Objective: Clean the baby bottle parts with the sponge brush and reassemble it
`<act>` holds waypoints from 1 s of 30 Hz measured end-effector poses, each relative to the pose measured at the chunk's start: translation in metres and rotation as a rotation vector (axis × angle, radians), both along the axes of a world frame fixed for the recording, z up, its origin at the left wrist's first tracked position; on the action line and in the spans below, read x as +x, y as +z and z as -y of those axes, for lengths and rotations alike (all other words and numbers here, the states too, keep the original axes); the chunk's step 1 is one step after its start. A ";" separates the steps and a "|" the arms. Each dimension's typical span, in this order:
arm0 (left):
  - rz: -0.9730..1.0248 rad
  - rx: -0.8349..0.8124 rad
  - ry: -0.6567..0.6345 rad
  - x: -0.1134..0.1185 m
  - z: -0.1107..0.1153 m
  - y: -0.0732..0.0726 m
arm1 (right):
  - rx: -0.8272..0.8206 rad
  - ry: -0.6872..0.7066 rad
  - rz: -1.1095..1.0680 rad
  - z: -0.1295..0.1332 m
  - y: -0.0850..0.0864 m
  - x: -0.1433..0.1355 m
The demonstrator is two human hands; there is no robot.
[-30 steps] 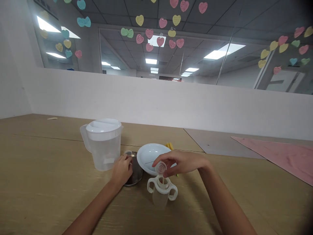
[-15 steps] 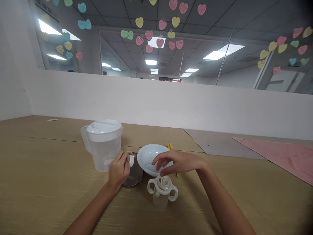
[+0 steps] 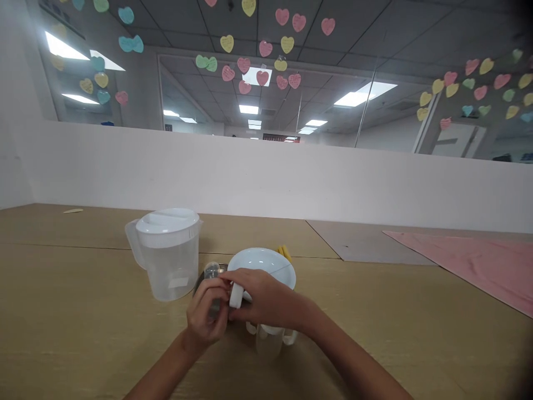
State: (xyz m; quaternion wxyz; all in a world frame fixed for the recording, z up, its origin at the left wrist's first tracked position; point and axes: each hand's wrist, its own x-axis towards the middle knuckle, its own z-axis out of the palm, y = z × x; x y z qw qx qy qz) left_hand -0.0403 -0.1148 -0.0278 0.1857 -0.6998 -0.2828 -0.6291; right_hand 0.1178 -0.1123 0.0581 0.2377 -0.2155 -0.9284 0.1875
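My left hand (image 3: 208,311) is wrapped round a small clear piece with a rounded top (image 3: 212,270). Against it, my right hand (image 3: 266,297) grips a white plastic part (image 3: 236,295) between thumb and fingers. Both hands meet above the dark metal plate (image 3: 199,282), which they mostly hide. Just behind my right hand lies a white bowl (image 3: 260,256). Below that hand stands a clear two-handled cup (image 3: 268,341), its top partly hidden by the hand and wrist.
A lidded clear pitcher (image 3: 172,266) stands to the left. Yellow sticks (image 3: 285,253) show behind the bowl. A pink cloth (image 3: 470,261) lies at the right, over a grey sheet (image 3: 358,241). A white wall (image 3: 250,178) rises behind the table.
My right hand has moved left and down from above the cup to meet my left hand, and now holds the white part. The view has shifted slightly to the right.
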 end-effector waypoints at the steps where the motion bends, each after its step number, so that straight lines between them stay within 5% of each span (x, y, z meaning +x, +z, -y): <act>1: 0.007 -0.005 0.010 0.000 -0.002 0.000 | 0.026 -0.015 -0.014 -0.001 0.000 0.001; 12: 0.068 -0.160 0.071 0.003 -0.010 -0.005 | 0.010 -0.200 -0.229 -0.005 0.005 -0.003; 22: -0.186 0.004 -0.007 -0.023 -0.015 -0.008 | 0.078 -0.278 -0.055 0.028 0.017 -0.005; 30: 0.024 -0.181 0.039 0.005 -0.010 0.000 | 0.046 -0.481 -0.166 0.001 0.011 -0.006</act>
